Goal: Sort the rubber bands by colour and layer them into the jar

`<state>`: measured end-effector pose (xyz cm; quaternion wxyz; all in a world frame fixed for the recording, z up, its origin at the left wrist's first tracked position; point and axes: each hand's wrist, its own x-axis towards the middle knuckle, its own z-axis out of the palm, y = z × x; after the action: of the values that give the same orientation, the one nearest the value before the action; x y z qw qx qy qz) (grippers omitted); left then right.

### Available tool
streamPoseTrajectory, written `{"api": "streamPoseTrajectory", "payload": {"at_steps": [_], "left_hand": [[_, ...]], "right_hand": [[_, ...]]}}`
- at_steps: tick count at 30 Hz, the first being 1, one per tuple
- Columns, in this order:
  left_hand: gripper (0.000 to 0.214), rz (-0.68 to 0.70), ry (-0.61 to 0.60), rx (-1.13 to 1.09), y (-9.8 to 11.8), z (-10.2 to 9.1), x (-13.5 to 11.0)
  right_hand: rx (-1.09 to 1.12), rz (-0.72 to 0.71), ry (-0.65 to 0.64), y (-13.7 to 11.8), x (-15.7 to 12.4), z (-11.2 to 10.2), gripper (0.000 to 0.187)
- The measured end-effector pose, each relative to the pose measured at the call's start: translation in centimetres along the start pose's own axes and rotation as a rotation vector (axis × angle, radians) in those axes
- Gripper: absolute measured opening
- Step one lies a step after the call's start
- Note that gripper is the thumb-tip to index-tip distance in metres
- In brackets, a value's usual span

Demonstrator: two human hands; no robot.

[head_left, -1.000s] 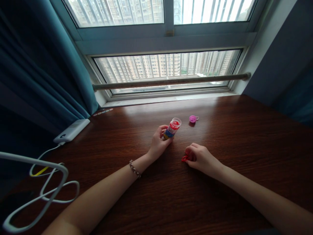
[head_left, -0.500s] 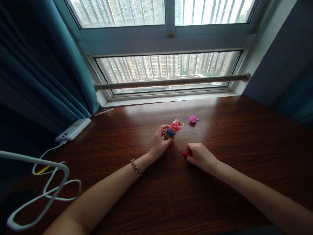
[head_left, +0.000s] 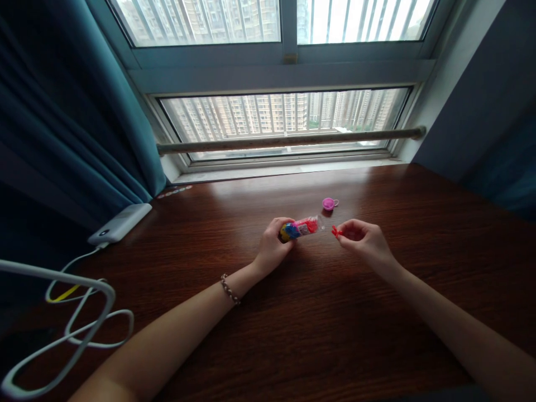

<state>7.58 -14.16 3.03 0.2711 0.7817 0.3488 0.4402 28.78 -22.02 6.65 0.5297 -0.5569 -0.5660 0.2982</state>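
Note:
My left hand [head_left: 274, 240] is wrapped round the base of a small clear bottle [head_left: 301, 228] with a colourful label and red pieces inside. The bottle lies tilted almost level, its uncapped mouth pointing right. Just beyond that mouth, my right hand [head_left: 364, 240] pinches a small red piece [head_left: 336, 231] between thumb and fingertips; its exact kind is too small to tell. Behind them on the table sits a pink cap [head_left: 329, 204] with a loop on its right side.
The dark wooden table [head_left: 251, 324] reaches to the window sill. At left lies a white power bank [head_left: 121, 223] with a plugged-in white cable [head_left: 100, 343]. A blue curtain [head_left: 104, 111] hangs on the left, and a horizontal rail [head_left: 288, 140] crosses the window.
My right hand has lifted the red piece off the table and moved right and away from me, beside the bottle mouth. My left hand has tipped the bottle from slanted to nearly level.

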Motion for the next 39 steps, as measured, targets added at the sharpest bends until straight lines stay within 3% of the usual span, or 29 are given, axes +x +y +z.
{"api": "streamPoseTrajectory", "payload": {"at_steps": [11,17,24,31,39], "left_hand": [[0.038,0.253,-0.084,0.234,0.8,0.3,-0.6],[0.037,0.236,-0.058,0.245,0.8,0.2,-0.6],[0.037,0.211,-0.047,0.215,1.2,0.1,-0.7],[0.037,0.232,-0.034,0.24,1.2,0.1,-0.8],[0.036,0.385,-0.011,0.343,1.1,0.2,-1.4]], "right_hand": [[-0.258,-0.204,0.132,0.3,-1.3,0.7,0.011],[-0.223,-0.217,0.073,-0.5,-1.7,0.7,0.022],[-0.153,-0.178,0.131,-0.9,-2.4,0.7,0.026],[-0.219,-0.179,-0.058,-0.3,-2.4,1.0,0.047],[-0.227,-0.158,-0.269,-0.3,-2.2,0.8,0.062]]}}
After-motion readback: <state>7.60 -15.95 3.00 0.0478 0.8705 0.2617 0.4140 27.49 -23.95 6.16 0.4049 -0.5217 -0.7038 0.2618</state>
